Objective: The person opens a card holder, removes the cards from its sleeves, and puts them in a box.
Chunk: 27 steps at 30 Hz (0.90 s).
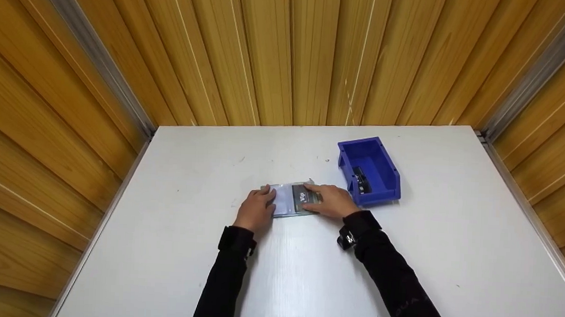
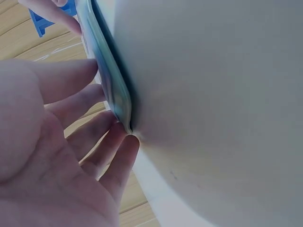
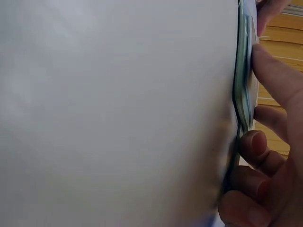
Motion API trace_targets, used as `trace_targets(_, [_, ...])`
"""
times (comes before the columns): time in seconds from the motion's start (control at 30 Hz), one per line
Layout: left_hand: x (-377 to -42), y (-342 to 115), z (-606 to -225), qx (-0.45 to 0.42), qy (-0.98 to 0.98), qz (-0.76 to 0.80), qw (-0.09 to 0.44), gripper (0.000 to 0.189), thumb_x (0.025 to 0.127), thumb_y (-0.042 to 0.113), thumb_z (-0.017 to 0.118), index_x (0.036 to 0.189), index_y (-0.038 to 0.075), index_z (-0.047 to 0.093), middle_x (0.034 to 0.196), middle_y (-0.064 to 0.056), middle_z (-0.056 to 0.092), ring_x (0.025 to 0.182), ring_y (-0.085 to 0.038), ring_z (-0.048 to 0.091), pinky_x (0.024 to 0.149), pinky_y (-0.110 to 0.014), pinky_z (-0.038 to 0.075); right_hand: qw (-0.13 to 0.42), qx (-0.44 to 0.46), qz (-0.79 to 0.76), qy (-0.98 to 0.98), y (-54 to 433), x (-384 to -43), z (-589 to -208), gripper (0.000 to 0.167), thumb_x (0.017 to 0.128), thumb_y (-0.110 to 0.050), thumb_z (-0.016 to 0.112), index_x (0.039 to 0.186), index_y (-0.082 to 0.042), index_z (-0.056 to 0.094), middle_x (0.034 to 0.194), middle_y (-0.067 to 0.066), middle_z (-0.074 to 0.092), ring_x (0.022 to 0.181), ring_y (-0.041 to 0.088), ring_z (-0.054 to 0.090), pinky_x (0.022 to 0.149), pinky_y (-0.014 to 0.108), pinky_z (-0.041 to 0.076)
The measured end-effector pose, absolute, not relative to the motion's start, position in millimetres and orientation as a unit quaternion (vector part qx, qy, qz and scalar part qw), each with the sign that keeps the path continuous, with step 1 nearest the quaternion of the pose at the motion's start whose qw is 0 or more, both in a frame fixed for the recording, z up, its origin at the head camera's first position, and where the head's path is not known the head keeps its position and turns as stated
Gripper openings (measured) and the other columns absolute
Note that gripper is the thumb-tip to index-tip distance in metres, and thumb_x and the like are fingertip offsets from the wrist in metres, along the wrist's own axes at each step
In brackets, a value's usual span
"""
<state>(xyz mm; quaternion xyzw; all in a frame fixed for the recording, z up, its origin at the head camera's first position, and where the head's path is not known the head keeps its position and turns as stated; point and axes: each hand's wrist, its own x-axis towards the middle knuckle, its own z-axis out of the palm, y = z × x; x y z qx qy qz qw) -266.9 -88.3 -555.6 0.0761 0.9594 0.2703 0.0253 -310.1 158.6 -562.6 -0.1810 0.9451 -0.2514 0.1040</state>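
Observation:
A flat card holder with clear plastic sleeves lies on the white table. On its right half a dark card shows the word "Vip". My left hand touches the holder's left end, its thumb and fingers spread along that edge. From the other side, my right hand rests its thumb and forefinger on the dark card. In the right wrist view, the other right fingers bend beside the holder's end. The left wrist view shows the holder's layered green edge low over the table.
A blue bin stands just beyond my right hand, with a small black item inside it. The white table ends at wood-patterned walls behind and at both sides.

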Motion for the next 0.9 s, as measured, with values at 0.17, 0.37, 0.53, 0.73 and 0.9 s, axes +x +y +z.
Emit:
trace_targets(0.17, [-267,-89,-553,0.090,0.958,0.271,0.027,0.046,0.102,0.014,0.063,0.147,0.003,0.056,0.159,-0.017,0.048,0.146,-0.036,0.045,0.120,-0.048,0.037,0.114,-0.191,-0.282,0.933,166,-313,-560,0.076,0.088,-0.044,0.081,0.154,-0.019,0.052,0.145,0.020,0.061,0.129,0.036,0.060,0.108,0.050,0.047])
trace_targets(0.37, [-267,-85,-549,0.079,0.964,0.252,0.021,0.044,0.101,0.014,0.065,0.143,0.002,0.060,0.154,-0.017,0.053,0.143,-0.035,0.050,0.118,-0.048,0.040,0.126,-0.195,-0.309,0.922,169,-316,-560,0.079,0.085,-0.036,0.086,0.152,-0.010,0.052,0.084,0.008,0.056,0.078,0.020,0.051,0.072,0.034,0.041])
trace_targets(0.53, [-273,-69,-545,0.091,0.943,0.321,-0.010,0.026,0.097,0.009,0.069,0.121,0.001,0.074,0.126,-0.017,0.071,0.119,-0.033,0.065,0.104,-0.046,0.051,0.127,-0.203,-0.320,0.917,170,-317,-563,0.079,0.085,-0.035,0.087,0.151,-0.009,0.052,0.087,0.005,0.057,0.078,0.015,0.048,0.072,0.030,0.040])
trace_targets(0.73, [-280,-48,-547,0.037,0.903,0.428,0.035,0.026,0.100,0.014,0.061,0.118,0.000,0.074,0.107,-0.014,0.073,0.095,-0.025,0.065,0.089,-0.042,0.053,0.119,-0.216,-0.329,0.912,170,-316,-565,0.077,0.086,-0.032,0.086,0.151,-0.006,0.053,0.080,0.002,0.054,0.072,0.013,0.046,0.067,0.028,0.038])
trace_targets(0.9, [-282,-41,-551,-0.017,0.881,0.470,0.055,0.032,0.103,0.016,0.055,0.123,-0.004,0.070,0.120,-0.019,0.072,0.108,-0.029,0.066,0.099,-0.044,0.053,0.116,-0.219,-0.328,0.912,171,-316,-565,0.078,0.085,-0.030,0.087,0.150,-0.006,0.053,0.074,-0.003,0.048,0.068,0.012,0.044,0.064,0.027,0.036])
